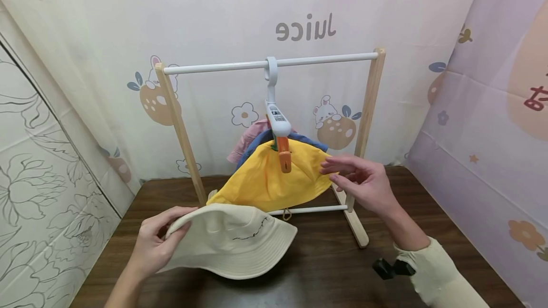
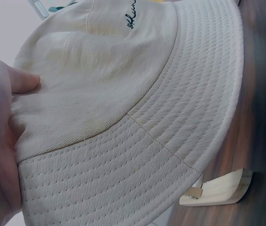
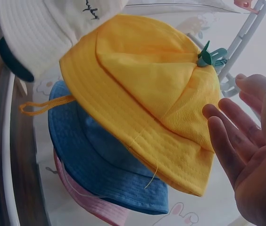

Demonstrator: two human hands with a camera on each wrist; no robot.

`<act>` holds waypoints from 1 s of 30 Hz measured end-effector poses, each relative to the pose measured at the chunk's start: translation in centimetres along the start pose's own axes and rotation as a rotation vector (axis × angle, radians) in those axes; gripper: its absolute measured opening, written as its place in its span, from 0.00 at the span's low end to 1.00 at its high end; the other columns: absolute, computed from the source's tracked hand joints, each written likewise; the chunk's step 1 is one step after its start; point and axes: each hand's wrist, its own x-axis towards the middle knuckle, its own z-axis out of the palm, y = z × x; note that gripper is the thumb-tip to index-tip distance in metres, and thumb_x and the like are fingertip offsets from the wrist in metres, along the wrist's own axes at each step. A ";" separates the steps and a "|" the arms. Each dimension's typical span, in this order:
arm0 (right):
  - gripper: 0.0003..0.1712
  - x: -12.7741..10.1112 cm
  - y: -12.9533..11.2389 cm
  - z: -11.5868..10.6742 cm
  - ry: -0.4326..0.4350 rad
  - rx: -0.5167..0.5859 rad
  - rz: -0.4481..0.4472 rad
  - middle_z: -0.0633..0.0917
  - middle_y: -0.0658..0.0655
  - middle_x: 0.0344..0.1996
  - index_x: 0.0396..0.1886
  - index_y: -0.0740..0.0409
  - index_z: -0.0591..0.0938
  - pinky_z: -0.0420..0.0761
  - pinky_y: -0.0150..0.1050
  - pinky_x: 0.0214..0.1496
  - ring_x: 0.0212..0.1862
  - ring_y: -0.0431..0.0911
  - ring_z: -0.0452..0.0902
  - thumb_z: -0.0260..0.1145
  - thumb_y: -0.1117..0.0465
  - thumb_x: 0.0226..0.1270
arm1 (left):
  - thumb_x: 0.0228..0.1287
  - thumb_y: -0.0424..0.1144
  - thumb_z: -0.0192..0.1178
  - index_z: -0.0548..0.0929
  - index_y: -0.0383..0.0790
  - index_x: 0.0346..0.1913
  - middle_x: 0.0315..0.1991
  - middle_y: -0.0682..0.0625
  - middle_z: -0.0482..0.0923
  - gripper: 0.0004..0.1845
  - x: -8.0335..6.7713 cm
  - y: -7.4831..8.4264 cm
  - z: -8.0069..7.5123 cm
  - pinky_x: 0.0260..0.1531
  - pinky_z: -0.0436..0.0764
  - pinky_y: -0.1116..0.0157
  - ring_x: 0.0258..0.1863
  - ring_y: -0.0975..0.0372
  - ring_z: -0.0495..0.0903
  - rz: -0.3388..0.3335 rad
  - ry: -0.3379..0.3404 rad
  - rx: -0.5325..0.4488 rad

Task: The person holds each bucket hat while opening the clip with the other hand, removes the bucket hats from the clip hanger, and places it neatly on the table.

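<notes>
A cream bucket hat [image 1: 231,241] with dark script lettering is pinched at its crown and brim by my left hand [image 1: 158,239], in front of the rack. In the left wrist view the thumb lies on the cream fabric. Behind it a yellow bucket hat [image 1: 274,179] hangs from an orange clip [image 1: 284,153] on a white folding hanger [image 1: 277,118]. My right hand [image 1: 364,182] is beside the yellow hat's right edge, fingers extended and holding nothing. A blue hat [image 3: 104,150] and a pink hat [image 3: 88,200] hang behind the yellow one.
The hanger hooks over the white top bar [image 1: 325,60] of a rack with wooden posts [image 1: 369,103]. The rack stands on a dark wooden table [image 1: 325,260]. Printed curtains [image 1: 214,8] enclose the back and sides. A yellow cord loop [image 3: 45,104] dangles from the yellow hat.
</notes>
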 end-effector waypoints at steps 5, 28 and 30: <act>0.21 -0.2 0.1 -0.4 0.013 -0.017 0.016 0.96 0.39 0.55 0.62 0.74 0.87 0.90 0.28 0.34 0.51 0.39 0.97 0.71 0.82 0.71 | 0.51 0.02 0.62 0.89 0.24 0.55 0.53 0.60 0.94 0.29 -0.4 -0.2 -0.9 0.19 0.69 0.67 0.30 0.69 0.76 -0.002 0.023 0.021; 0.23 -1.1 1.0 -1.9 0.025 0.013 0.010 0.96 0.44 0.56 0.62 0.76 0.86 0.91 0.30 0.36 0.53 0.37 0.96 0.71 0.84 0.69 | 0.48 -0.01 0.55 0.88 0.17 0.52 0.51 0.54 0.96 0.29 -1.2 -0.4 -4.9 0.32 0.82 0.79 0.38 0.73 0.88 -0.042 0.136 -0.076; 0.23 -1.2 1.1 -2.0 0.022 -0.002 0.013 0.96 0.42 0.55 0.63 0.76 0.86 0.91 0.29 0.36 0.53 0.36 0.96 0.72 0.85 0.68 | 0.48 -0.01 0.54 0.88 0.17 0.52 0.51 0.54 0.96 0.29 -1.3 -0.5 -5.4 0.34 0.83 0.80 0.38 0.73 0.89 -0.049 0.150 -0.083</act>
